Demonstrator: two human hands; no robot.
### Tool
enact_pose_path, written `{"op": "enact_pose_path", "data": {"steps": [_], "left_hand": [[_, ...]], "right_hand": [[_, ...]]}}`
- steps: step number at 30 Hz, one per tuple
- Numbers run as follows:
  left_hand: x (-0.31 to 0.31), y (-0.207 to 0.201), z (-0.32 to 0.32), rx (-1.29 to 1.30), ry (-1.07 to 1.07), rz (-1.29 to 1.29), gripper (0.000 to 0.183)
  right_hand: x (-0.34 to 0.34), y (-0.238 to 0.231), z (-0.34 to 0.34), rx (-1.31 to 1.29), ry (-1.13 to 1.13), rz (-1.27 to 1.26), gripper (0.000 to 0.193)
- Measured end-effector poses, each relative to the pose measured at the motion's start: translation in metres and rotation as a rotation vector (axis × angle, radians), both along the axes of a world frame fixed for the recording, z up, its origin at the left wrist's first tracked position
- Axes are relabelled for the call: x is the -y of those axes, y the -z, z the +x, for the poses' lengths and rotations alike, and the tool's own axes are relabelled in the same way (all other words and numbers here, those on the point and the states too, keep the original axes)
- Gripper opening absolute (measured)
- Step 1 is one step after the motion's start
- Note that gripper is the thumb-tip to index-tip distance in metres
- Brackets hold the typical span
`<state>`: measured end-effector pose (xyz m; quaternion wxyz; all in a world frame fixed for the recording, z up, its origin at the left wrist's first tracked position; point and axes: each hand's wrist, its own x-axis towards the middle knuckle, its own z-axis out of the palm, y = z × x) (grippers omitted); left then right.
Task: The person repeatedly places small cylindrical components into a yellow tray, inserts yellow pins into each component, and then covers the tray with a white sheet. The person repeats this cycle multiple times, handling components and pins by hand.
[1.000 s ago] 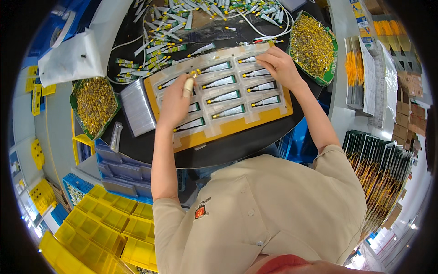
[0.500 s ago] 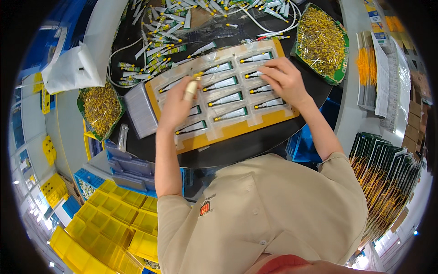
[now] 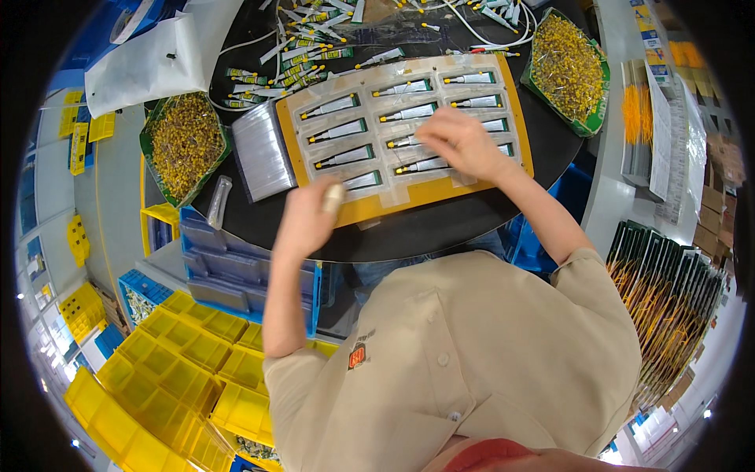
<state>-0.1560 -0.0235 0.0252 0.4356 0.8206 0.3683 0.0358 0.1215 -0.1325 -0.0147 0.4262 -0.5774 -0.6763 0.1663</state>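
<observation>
A yellow board [image 3: 440, 193] lies on the black round table, bearing a clear plastic tray with rows of small white-and-green tubes [image 3: 409, 112], their yellow tips to the left. My right hand [image 3: 465, 145] is over the tray's middle, fingertips pinched together by a tube's yellow tip; whatever they hold is hidden. At the board's near left corner is my left hand [image 3: 308, 216], smeared by motion. A pale cover [image 3: 334, 197] sits on one of its fingers. Whether that hand grips anything is unclear.
Loose tubes [image 3: 303, 59] and a white cable lie beyond the board. Green-edged bags of yellow-tipped pieces stand left [image 3: 187, 145] and right [image 3: 568, 67]. A stack of clear plastic sheets [image 3: 263, 153] adjoins the board. Yellow bins [image 3: 169, 362] stand lower left; orange-stringed cards [image 3: 657, 291] hang right.
My left hand has moved down from the tray's upper left to its near left corner. My right hand has moved left and down from the right column. The view has shifted slightly.
</observation>
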Motion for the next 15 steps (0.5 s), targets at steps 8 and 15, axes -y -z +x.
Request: {"op": "enact_pose_path", "data": {"steps": [8,15], "left_hand": [[-0.188,0.019,-0.117,0.015,-0.475,0.571,0.029],[-0.315,0.055,-0.197,-0.282,-0.62,0.834,0.03]], "right_hand": [[-0.023,0.026,0.029,0.324,0.083,0.111,0.017],[0.011,0.022,0.016,0.354,0.05,0.108,0.012]]}}
